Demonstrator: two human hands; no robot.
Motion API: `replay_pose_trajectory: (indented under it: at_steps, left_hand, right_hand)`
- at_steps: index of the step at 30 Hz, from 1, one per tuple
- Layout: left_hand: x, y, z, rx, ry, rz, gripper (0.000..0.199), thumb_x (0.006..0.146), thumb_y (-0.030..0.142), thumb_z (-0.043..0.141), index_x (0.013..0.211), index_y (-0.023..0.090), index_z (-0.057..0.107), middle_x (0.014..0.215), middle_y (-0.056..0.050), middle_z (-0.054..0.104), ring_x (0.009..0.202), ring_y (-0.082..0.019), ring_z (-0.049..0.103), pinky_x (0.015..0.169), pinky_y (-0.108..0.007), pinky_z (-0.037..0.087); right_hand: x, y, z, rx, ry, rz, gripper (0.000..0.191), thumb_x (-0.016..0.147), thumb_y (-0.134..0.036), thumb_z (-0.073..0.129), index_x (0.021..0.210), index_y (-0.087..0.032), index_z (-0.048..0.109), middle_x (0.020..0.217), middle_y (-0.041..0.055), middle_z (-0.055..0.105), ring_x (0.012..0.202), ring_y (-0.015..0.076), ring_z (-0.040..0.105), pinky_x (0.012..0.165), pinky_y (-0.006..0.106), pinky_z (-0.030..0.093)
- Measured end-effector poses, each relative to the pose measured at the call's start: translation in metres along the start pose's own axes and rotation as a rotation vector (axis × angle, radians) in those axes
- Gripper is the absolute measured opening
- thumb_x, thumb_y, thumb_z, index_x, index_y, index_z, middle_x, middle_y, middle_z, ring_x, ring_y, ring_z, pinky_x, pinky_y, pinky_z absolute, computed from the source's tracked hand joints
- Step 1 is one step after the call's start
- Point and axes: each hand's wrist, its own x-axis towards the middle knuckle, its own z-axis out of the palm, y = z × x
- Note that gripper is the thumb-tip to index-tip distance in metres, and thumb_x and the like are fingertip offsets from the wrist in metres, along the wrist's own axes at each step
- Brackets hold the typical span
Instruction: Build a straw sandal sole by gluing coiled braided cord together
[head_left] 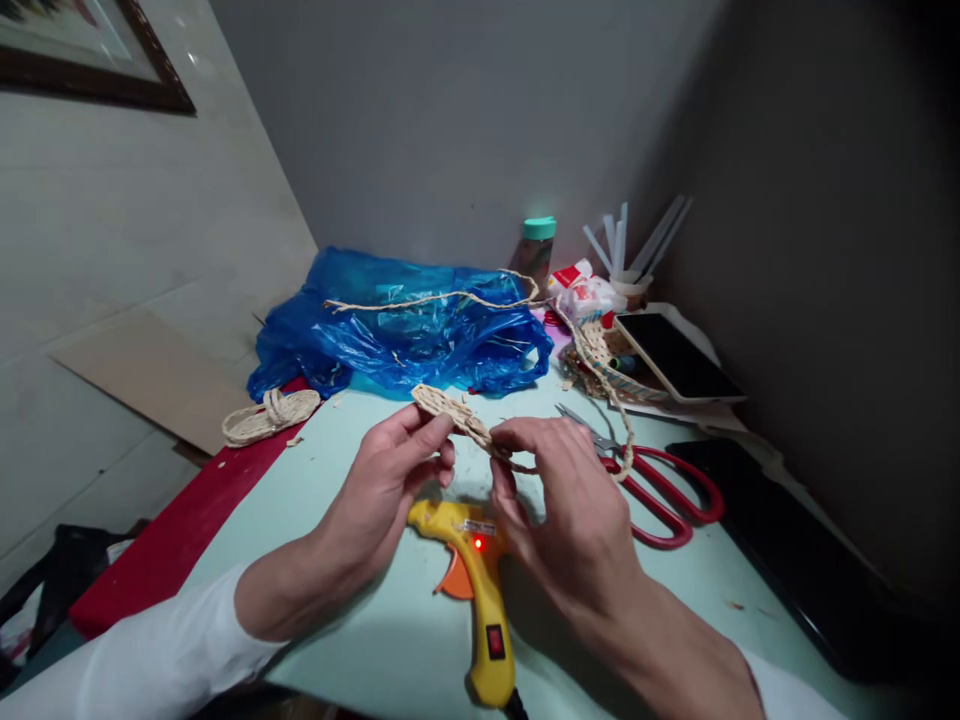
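Observation:
Between my two hands is a small flat piece of braided straw cord point(454, 413), held above the table. My left hand point(397, 465) pinches its left part between thumb and fingers. At its right end my right hand point(566, 490) is closed on the same piece, fingertips pressed together. From there a straw cord tail point(626, 440) runs right, up past the basket and back over the blue bag. Just below my hands lies a yellow glue gun point(487, 610) with an orange trigger and a glowing red light.
Red-handled scissors point(675, 495) lie right of my hand, near a black flat object point(795, 550). A blue plastic bag point(405, 340) fills the back. A woven straw slipper point(270, 417) sits at left. A tablet point(679, 355) leans on a basket; glue sticks point(619, 245) stand behind it.

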Motion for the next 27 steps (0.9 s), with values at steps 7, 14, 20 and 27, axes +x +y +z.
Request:
replay_pose_trajectory:
  at_steps: [7,14,20,27]
  left_hand:
    - [-0.001,0.003,0.013,0.014,0.004,0.112,0.010,0.085,0.023,0.072,0.087,0.014,0.070,0.084,-0.001,0.062,0.069,-0.009,0.050,0.065,-0.020,0.045]
    - [-0.001,-0.004,0.017,0.077,0.045,0.132,0.017,0.080,0.024,0.077,0.095,0.017,0.074,0.097,-0.003,0.068,0.070,-0.010,0.050,0.066,-0.022,0.043]
    - [0.001,-0.006,0.014,0.133,0.049,0.128,0.019,0.077,0.024,0.078,0.093,0.016,0.073,0.099,-0.004,0.069,0.077,-0.013,0.055,0.068,-0.025,0.043]
    - [0.004,-0.009,0.004,0.133,0.003,0.105,0.020,0.081,0.025,0.075,0.100,0.017,0.073,0.092,-0.002,0.067,0.078,-0.014,0.056,0.072,-0.025,0.045]
  right_hand:
    - [0.000,-0.008,-0.005,0.008,0.010,-0.010,0.015,0.092,-0.003,0.047,0.100,-0.013,0.055,0.090,0.0084,0.064,0.085,0.0215,0.059,0.079,0.039,0.044]
    - [-0.001,-0.008,-0.003,0.001,0.015,0.029,0.015,0.090,-0.004,0.047,0.097,-0.015,0.055,0.090,0.0075,0.064,0.085,0.0221,0.060,0.077,0.038,0.044]
    - [-0.003,-0.007,0.003,-0.028,-0.030,0.031,0.016,0.093,-0.004,0.043,0.098,-0.015,0.054,0.090,0.0086,0.063,0.087,0.0223,0.057,0.079,0.040,0.043]
    - [-0.007,-0.004,0.008,-0.021,-0.074,-0.004,0.018,0.095,-0.003,0.045,0.109,-0.012,0.053,0.092,0.0083,0.062,0.085,0.0215,0.054,0.077,0.039,0.043]
